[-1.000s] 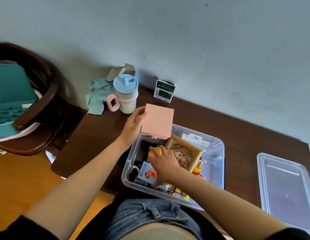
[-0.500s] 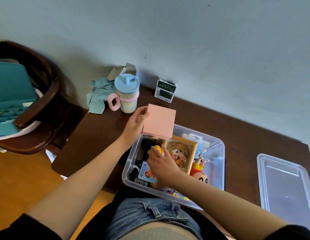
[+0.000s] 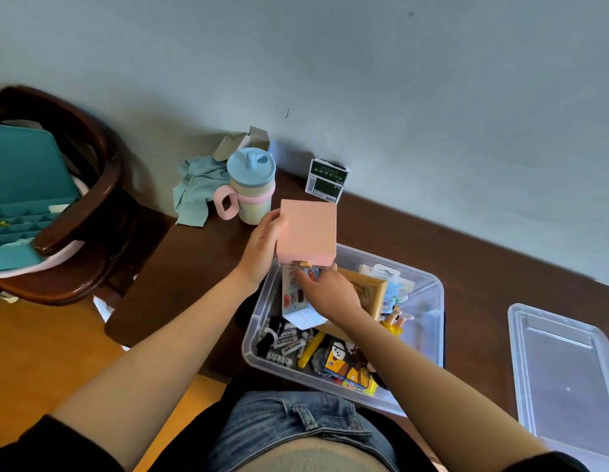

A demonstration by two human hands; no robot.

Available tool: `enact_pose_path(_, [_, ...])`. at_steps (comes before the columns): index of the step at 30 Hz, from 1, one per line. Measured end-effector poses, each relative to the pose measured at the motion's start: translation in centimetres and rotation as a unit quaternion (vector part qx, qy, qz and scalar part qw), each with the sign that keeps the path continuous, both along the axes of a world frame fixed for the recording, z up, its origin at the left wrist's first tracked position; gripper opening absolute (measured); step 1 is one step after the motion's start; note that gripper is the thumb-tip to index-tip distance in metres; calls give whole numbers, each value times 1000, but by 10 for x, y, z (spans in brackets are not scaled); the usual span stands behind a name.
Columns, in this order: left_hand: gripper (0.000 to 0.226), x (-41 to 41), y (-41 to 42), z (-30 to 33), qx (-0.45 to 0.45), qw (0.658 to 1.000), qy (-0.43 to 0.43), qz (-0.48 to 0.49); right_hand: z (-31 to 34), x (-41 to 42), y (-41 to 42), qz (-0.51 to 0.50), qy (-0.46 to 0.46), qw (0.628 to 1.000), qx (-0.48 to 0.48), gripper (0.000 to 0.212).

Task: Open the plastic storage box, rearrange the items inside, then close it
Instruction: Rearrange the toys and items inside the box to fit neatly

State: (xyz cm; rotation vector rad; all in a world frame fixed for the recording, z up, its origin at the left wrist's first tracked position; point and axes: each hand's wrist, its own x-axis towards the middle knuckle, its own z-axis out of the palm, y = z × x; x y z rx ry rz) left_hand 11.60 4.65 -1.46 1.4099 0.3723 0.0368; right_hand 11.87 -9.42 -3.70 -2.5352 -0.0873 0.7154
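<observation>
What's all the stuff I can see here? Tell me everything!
Storage box: 1, clear, on table, open, full of small items.
Lid: 1, clear, on table right of box.
Pink box: 1, held above storage box.
Picture frame: 1, wooden, inside box.
Cup: 1, blue lid, pink handle, table's far edge.
Cloth: 1, teal, beside cup.
Carton: 1, green-white, by wall.
Chair: 1, dark wood, left.
Left hand: holds pink box.
Right hand: holds a card packet.

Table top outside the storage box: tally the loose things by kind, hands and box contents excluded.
Lidded cup: 1
Cloth: 1
Green-and-white carton: 1
Clear lid: 1
Grey cardboard piece: 1
Total: 5
The pink box is held in the left hand above the table, so it is not counted.
</observation>
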Motion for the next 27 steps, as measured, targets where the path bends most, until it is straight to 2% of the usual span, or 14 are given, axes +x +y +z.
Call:
enact_pose_path(3, [39, 0, 0, 0, -7, 1000, 9, 11, -3, -5, 11, -54, -20, 998, 37, 67])
enact_pose_path(6, [40, 0, 0, -1, -15, 1000, 11, 11, -8, -13, 11, -56, -9, 994, 93, 69])
enact_pose_path(10, [37, -2, -2, -2, -1, 1000, -9, -4, -5, -18, -11, -34, -15, 987, 153, 48])
enact_pose_path(13, [26, -4, -5, -5, 7, 999, -30, -26, 4, -23, -33, 16, -97, 989, 108, 22])
enact_pose_path(15, [27, -5, -7, -7, 7, 999, -38, -30, 10, -30, -44, 108, -112, 982, 104, 16])
enact_pose_path(18, [37, -7, -9, -10, 46, 997, -42, -49, 10, -42, -45, 316, -28, 948, 17, 23])
enact_pose_path(20, [41, -9, -11, -11, 69, 995, -41, -62, 0, -47, -35, 397, 10, 915, -74, 25])
enact_pose_path(23, [41, -8, -10, -12, 70, 994, -37, -70, -23, -53, -14, 437, 43, 886, -148, 30])
enact_pose_path(27, [35, -7, -10, -7, 60, 994, -49, -75, -43, -54, -2, 430, 22, 882, -190, 43])
